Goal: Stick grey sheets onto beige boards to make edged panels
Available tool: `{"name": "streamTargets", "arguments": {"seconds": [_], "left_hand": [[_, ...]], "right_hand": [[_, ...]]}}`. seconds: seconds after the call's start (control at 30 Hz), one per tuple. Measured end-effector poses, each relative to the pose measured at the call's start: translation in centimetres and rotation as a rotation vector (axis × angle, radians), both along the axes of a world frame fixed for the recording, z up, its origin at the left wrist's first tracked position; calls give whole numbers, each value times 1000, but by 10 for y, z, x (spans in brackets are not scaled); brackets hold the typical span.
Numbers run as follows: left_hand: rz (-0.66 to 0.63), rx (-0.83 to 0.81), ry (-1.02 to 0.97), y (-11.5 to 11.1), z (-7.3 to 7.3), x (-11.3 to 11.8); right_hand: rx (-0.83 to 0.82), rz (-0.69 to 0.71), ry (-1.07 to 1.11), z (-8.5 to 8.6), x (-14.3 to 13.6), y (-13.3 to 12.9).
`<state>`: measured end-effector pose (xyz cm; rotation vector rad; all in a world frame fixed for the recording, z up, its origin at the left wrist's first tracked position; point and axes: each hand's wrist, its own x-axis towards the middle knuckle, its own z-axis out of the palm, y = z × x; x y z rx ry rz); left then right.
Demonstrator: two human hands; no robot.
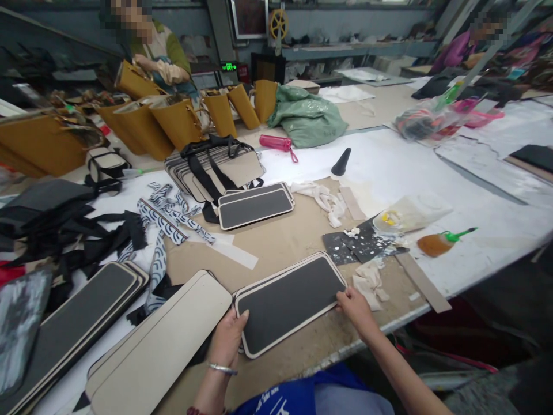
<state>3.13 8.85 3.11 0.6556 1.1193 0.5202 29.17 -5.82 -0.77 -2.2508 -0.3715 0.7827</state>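
A dark panel with a pale rim (289, 305) lies on top of a small stack of like panels near the table's front edge. My left hand (228, 334) grips its left end, thumb on top. At the right end my right hand (353, 305) pinches the edge between thumb and fingers. Beige panels (159, 346) lie overlapped just left of my left hand. Farther left is a pile of dark panels (90, 311). Beyond the held panel, two more dark panels (257, 206) rest by a strap-tied bundle (216, 167).
Glue-spotted dark pieces (363, 242), an orange bottle with a green tip (436, 244) and a black cone (341, 162) are on the right. Patterned strips (162, 222) and black straps lie left. Mustard bags (175, 124) line the back, where a person stands.
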Motion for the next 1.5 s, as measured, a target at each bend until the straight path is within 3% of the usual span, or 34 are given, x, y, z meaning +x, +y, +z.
{"name": "streamTargets", "arguments": {"seconds": [0.1,0.27,0.4,0.5,0.63,0.8,0.9,1.0,1.17,1.5], "left_hand": [[45,-15,37,4,-4,-5],[69,-42,76,10,-1,-16],[86,-50,80,9,0,-18],[89,-49,81,8,0,-18],[102,-47,89,8,-1,-17],[108,-59,88,7,2,-15],[107,-60,91,6,5,-14],[97,-64,94,6,6,-15],[135,-94,60,7,7,-15],[152,-77,60,6,19,-18]], "right_hand": [[-64,97,-76,10,5,-6],[-108,223,-492,30,15,-3],[-16,360,-599,29,13,11],[-93,445,-649,23,10,17],[-145,459,-615,22,11,20],[-10,351,-475,29,16,25],[97,261,-268,33,17,29],[127,285,-126,35,17,32],[138,326,-159,33,15,35],[175,276,-198,30,5,34]]}}
